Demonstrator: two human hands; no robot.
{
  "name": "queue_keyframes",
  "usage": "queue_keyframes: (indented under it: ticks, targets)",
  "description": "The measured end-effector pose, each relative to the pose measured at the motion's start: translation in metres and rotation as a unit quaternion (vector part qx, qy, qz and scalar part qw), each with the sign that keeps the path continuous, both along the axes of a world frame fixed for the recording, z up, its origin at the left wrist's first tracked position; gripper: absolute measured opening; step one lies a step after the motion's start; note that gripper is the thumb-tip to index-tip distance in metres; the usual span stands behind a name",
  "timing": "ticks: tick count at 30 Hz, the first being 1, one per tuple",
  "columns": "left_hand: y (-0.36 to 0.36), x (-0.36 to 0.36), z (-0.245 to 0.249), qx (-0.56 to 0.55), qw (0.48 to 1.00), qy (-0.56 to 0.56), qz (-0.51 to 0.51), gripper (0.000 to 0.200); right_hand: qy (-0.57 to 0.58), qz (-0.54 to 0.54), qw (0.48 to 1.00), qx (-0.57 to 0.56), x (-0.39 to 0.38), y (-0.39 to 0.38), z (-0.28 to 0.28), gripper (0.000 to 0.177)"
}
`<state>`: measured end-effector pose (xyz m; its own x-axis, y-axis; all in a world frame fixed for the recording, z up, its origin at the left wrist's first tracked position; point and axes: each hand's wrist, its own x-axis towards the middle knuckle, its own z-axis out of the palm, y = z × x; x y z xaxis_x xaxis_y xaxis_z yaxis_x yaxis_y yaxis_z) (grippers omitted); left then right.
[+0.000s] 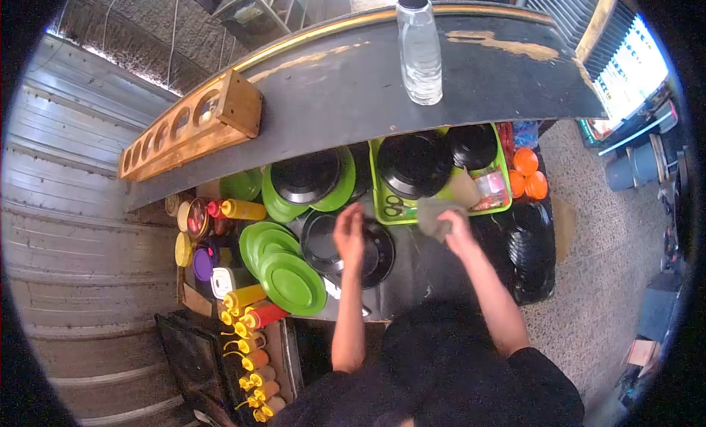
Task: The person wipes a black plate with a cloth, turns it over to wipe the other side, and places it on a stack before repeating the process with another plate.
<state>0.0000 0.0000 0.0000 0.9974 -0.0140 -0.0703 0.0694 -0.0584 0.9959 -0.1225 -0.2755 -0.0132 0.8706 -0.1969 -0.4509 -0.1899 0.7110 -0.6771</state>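
Observation:
My right hand is closed around a grey cloth, at the front edge of a green tray. My left hand is raised over black plates, its fingers stretched out and nothing in them. To the left of that hand, green plates lie in overlapping stacks. The tray bears black plates, a black bowl, scissors and small packets.
A water bottle and a wooden rack with round holes stand on the raised black shelf. Yellow and red squeeze bottles line the left. Orange lids and stacked black dishes are at the right.

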Motion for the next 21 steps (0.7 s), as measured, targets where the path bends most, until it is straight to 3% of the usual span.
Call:
queue_keyframes:
  ticks: [1, 3, 5, 6, 9, 13, 15, 20, 21]
  targets:
    - [-0.005, -0.003, -0.002, -0.006, 1.0, 0.004, -0.002, 0.034, 0.048, -0.003, 0.999, -0.016, -0.004, 0.012, -0.005, 0.041]
    - [0.04, 0.025, 0.002, 0.054, 0.992, -0.089, 0.071, 0.026, -0.093, 0.073, 0.992, -0.04, 0.013, 0.066, -0.003, 0.048]
    - [0.075, 0.033, 0.0, 0.287, 0.944, -0.112, 0.118, 0.032, -0.069, 0.158, 0.984, -0.042, 0.006, 0.092, 0.015, 0.057]
    - [0.091, 0.039, -0.004, 0.374, 0.907, -0.152, 0.116, 0.045, -0.067, 0.17, 0.981, -0.059, 0.006, 0.107, 0.013, 0.061]
    - [0.115, 0.054, -0.025, 0.468, 0.874, -0.092, 0.091, 0.056, -0.042, 0.213, 0.973, -0.078, -0.001, 0.131, 0.003, 0.072]
    - [0.125, 0.064, -0.043, 0.44, 0.897, 0.019, 0.029, 0.071, -0.039, 0.265, 0.959, -0.094, -0.001, 0.141, 0.006, 0.08]
    - [0.132, 0.066, -0.046, 0.493, 0.869, 0.049, -0.014, 0.078, -0.001, 0.222, 0.973, -0.065, 0.003, 0.152, 0.006, 0.081]
    - [0.138, 0.072, -0.058, 0.507, 0.86, 0.054, -0.01, 0.089, 0.006, 0.242, 0.962, -0.123, 0.014, 0.165, 0.0, 0.089]
    - [0.136, 0.071, -0.056, 0.541, 0.838, 0.073, 0.003, 0.092, 0.009, 0.242, 0.962, -0.123, 0.013, 0.166, 0.004, 0.089]
